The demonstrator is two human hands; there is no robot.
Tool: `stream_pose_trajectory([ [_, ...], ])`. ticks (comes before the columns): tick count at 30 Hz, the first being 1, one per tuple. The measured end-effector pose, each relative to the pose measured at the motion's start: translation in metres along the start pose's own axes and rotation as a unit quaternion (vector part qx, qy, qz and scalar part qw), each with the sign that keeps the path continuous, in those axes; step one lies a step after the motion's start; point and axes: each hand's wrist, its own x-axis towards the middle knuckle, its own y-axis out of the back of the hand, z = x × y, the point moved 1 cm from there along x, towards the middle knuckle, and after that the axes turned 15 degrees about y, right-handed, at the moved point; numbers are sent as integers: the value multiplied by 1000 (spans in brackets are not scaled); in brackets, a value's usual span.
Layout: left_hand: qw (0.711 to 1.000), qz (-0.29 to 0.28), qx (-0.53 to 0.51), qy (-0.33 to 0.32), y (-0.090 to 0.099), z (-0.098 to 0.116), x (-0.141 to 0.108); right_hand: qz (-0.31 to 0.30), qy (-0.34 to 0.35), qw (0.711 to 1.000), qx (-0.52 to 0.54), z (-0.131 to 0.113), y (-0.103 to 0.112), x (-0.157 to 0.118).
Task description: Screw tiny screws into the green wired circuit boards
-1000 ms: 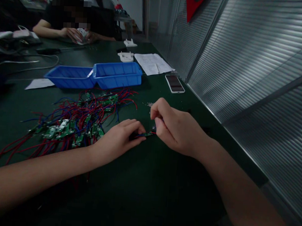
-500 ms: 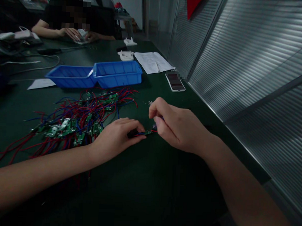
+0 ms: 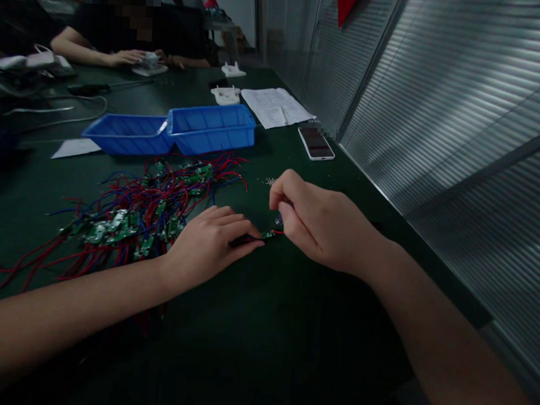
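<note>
Low over the table, my left hand point(image 3: 217, 235) pinches a small green circuit board point(image 3: 268, 233) between thumb and fingertips. A short red wire sticks out from the board's right end toward my other hand. My right hand point(image 3: 316, 219) is closed just right of the board, its fingers curled in. A small, dark, shiny bit shows by its fingertips, but what it grips is hidden. Behind my left wrist lies a tangled pile of circuit boards point(image 3: 117, 224) with red and blue wires.
Two joined blue bins point(image 3: 210, 131) stand behind the pile. Tiny metal pins point(image 3: 270, 181) lie beyond my right hand. A phone point(image 3: 316, 143), papers point(image 3: 276, 107) and white plastic parts point(image 3: 227, 95) are farther back. A person point(image 3: 134, 29) sits across, handling a white part. A blind-covered partition point(image 3: 457, 115) borders the right.
Both hands stay in nearly the same pose over the board, while the view shifts slightly. Across the table, the person's hands have lowered a little around the white part.
</note>
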Motion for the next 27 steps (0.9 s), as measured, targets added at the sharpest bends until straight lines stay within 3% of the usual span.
stream_pose_trajectory([
  [3, 1000, -4, -16, 20, -3, 0, 1, -3, 7, 999, -47, 0, -2, -1],
  [8, 999, -14, -44, 27, -5, -1, 4, 52, -24, 990, -128, -3, -8, -2],
  [14, 997, -32, -64, 22, -6, -1, 6, 17, 9, 999, -43, -8, -5, 2],
  [21, 999, -38, -18, 23, -5, 0, 6, 24, -38, 982, -183, -9, -1, -3],
  [27, 999, -20, -26, 17, -3, 0, 5, -15, 4, 999, -41, -10, 1, 2],
])
